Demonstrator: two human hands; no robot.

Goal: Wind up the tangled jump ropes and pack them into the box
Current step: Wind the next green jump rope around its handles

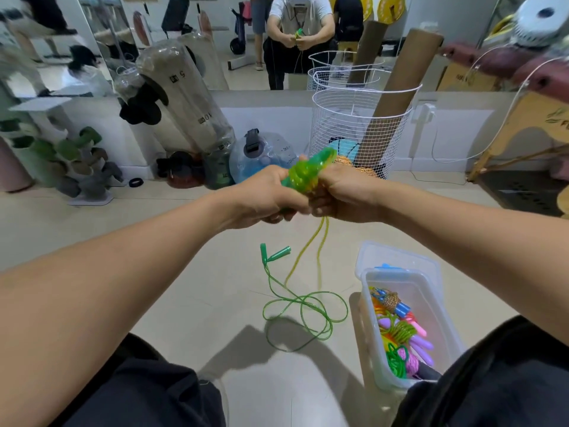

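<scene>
My left hand [271,195] grips the green handles of a jump rope [308,172], with several turns of translucent green cord wound round them. My right hand [341,195] pinches the cord right beside the bundle. A yellow-green length of that cord [311,245] hangs from my hands down to the floor. A second green jump rope [303,306] lies loose on the floor below, its two handles [275,252] side by side. The clear plastic box [443,322] stands on the floor at my right knee and holds several wound ropes in many colours [400,331].
A white wire basket [360,118] with a cardboard tube stands behind my hands by the mirror wall. Clear weight bags and a water jug [261,155] sit at the left, with a dumbbell rack [77,161] further left. A wooden stool [520,134] is at the right.
</scene>
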